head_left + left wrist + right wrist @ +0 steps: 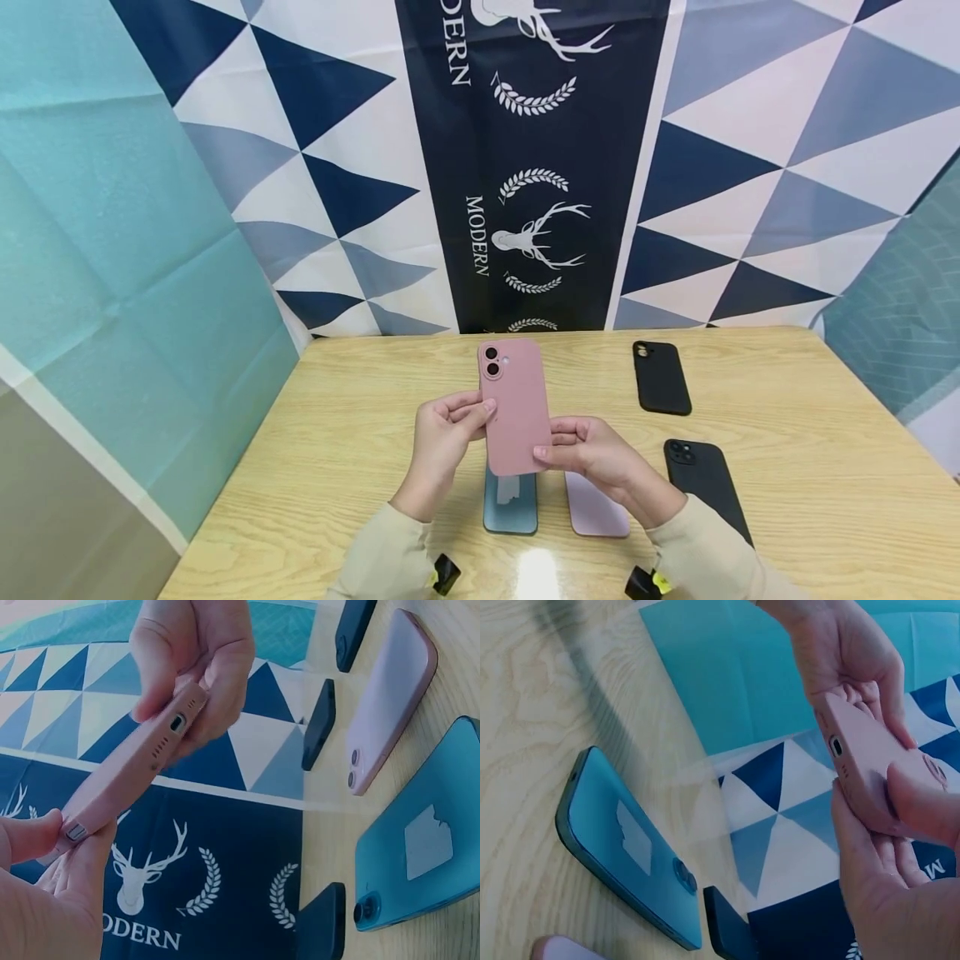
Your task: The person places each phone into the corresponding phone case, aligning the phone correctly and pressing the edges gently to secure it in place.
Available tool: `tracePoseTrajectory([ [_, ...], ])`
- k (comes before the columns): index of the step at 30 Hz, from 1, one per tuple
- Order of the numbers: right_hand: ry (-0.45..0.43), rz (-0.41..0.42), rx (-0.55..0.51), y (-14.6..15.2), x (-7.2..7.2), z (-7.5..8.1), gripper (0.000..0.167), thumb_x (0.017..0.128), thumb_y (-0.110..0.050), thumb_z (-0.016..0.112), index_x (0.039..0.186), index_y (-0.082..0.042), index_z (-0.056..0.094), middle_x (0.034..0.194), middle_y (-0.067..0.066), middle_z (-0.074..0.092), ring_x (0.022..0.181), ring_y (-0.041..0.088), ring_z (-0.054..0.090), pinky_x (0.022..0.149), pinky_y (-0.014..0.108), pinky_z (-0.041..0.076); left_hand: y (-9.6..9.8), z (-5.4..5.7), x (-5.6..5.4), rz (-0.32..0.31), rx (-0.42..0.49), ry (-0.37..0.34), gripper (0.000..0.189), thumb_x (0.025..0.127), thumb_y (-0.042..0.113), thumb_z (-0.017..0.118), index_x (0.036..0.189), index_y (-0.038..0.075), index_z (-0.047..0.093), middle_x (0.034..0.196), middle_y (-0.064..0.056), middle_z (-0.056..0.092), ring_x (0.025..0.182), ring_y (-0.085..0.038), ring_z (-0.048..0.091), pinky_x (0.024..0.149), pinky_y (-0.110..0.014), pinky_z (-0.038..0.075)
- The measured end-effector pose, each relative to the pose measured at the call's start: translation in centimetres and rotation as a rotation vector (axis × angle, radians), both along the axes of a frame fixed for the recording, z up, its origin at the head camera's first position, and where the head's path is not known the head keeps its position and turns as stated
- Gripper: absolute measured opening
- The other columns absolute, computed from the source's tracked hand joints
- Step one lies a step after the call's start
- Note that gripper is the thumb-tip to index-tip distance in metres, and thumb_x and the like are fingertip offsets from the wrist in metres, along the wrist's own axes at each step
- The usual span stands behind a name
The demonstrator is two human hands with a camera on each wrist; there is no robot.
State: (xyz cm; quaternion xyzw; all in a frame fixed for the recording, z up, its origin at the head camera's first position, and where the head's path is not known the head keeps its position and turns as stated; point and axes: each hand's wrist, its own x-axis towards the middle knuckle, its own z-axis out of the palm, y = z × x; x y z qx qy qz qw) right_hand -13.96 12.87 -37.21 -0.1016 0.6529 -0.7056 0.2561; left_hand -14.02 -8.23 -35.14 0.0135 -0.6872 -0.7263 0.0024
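Observation:
Both hands hold a pink phone in a matching pink case [516,408] above the table, its camera side toward the head camera. My left hand [448,442] grips the left edge, thumb on the back. My right hand [596,457] pinches the lower right corner, thumb also on the back. In the left wrist view the cased phone [124,765] shows its bottom edge with a charging port opening. Below it on the table lies a blue phone [510,512] with a whitish patch on its back, partly covered by the pink one. A lilac-pink phone [596,504] is beside it.
At the back right lies a black phone case [662,377] with a camera cutout. Nearer, a black phone [708,483] is partly behind my right sleeve. Another dark flat piece [324,922] stands out beyond the blue phone. A patterned cloth [540,167] hangs behind the table.

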Motion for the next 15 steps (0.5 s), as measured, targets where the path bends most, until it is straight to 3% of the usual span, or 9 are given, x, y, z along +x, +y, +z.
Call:
tracePoseTrajectory([
  [10, 0.005, -0.106, 0.033, -0.3, 0.1, -0.2, 0.052, 0.086, -0.011, 0.070, 0.125, 0.017, 0.051, 0.088, -0.008, 0.075, 0.081, 0.003, 0.070, 0.079, 0.019, 0.056, 0.4, -0.8, 0.1, -0.025, -0.027, -0.018, 0.031, 0.087, 0.007, 0.068, 0.112, -0.009, 0.064, 0.098, -0.018, 0.074, 0.076, -0.002, 0.068, 0.077, -0.025, 0.060],
  [15, -0.003, -0.142, 0.049, -0.2, -0.1, 0.0, 0.049, 0.087, -0.009, 0.068, 0.125, 0.016, 0.052, 0.088, -0.008, 0.075, 0.081, 0.002, 0.070, 0.080, 0.019, 0.056, 0.6, -1.4, 0.5, -0.078, -0.035, -0.049, 0.033, 0.087, 0.007, 0.069, 0.115, -0.009, 0.063, 0.102, -0.019, 0.073, 0.078, -0.002, 0.068, 0.076, -0.023, 0.059],
])
